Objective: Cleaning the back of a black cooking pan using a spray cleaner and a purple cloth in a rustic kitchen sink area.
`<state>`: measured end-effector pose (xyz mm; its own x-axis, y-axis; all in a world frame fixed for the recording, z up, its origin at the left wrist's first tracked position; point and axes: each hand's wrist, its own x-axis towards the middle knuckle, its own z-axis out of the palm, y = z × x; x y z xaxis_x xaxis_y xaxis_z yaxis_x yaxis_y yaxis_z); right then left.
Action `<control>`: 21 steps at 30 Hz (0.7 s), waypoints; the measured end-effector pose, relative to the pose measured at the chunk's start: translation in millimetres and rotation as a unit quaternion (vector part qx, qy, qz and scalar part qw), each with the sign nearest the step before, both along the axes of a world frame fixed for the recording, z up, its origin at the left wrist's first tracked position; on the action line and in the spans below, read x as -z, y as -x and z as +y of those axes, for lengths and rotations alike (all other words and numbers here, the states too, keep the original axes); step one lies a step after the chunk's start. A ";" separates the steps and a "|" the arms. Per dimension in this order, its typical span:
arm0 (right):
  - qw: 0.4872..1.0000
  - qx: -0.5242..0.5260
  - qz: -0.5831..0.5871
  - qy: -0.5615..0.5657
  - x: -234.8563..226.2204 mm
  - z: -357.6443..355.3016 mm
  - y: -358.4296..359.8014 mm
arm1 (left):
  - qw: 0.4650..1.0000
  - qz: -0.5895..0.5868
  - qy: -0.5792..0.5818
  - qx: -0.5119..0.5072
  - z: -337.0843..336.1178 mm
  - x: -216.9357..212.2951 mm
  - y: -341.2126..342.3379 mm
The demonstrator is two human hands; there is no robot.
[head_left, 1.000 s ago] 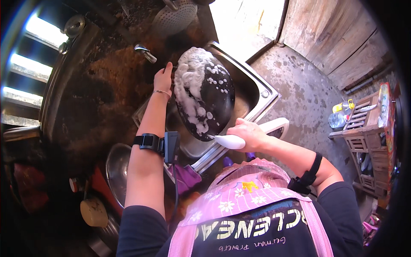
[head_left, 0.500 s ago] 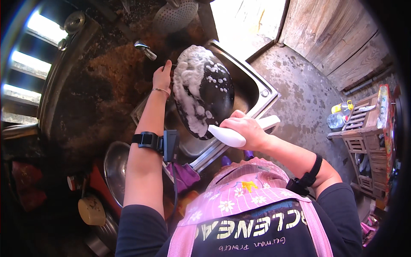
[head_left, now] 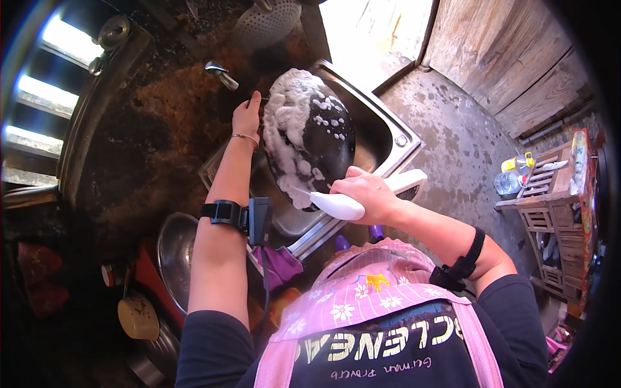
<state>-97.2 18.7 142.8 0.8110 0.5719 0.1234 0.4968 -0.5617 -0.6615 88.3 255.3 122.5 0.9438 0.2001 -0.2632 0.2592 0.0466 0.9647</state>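
Note:
A black pan, seemingly a wok (head_left: 330, 152), is propped at a tilt over the metal sink (head_left: 381, 165). White foam (head_left: 288, 123) coats its left side, with scattered blobs on the rest. My left hand (head_left: 246, 121) is closed at the pan's left edge, thumb upward; the exact grip is partly hidden. Near the pan's lower right, my right hand (head_left: 365, 194) is wrapped around a white spray bottle (head_left: 337, 205). Its narrow tip points left at the foamy lower edge, where a thin pale streak shows. The bottle's other end sticks out beyond my wrist.
A faucet (head_left: 221, 75) juts out beyond my left hand. Above it hangs a perforated metal strainer (head_left: 268, 22). A metal bowl (head_left: 176, 255) stands left of my left forearm, and a purple cloth (head_left: 278, 266) hangs at the sink's front. Right, a wooden rack (head_left: 546, 200) holds bottles.
My right hand and the spray bottle have shifted slightly left and tilted a little. A thin streak now shows at the bottle's tip. My left hand and the wok have barely moved.

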 end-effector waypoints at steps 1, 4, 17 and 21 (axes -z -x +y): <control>1.000 0.003 -0.002 0.017 -0.1 0.2 0.0 | 1.000 -0.001 0.000 0.000 1.0 0.2 -0.8; 0.993 0.035 -0.033 -0.111 -4.2 2.5 -8.8 | 1.000 -0.015 -0.023 0.000 4.4 4.6 -1.6; 0.989 0.027 -0.052 -0.136 -10.3 16.2 -19.2 | 1.000 -0.021 -0.009 0.003 6.2 7.6 -1.6; 1.000 -0.021 -0.008 0.002 5.5 10.5 -6.4 | 0.999 -0.025 -0.018 0.013 8.6 7.6 -0.7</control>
<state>-90.8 29.2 137.3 0.7841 0.6059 0.1346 0.5308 -0.5423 -0.6513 89.0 263.9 114.8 0.9606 0.1846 -0.2079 0.2104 0.0061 0.9776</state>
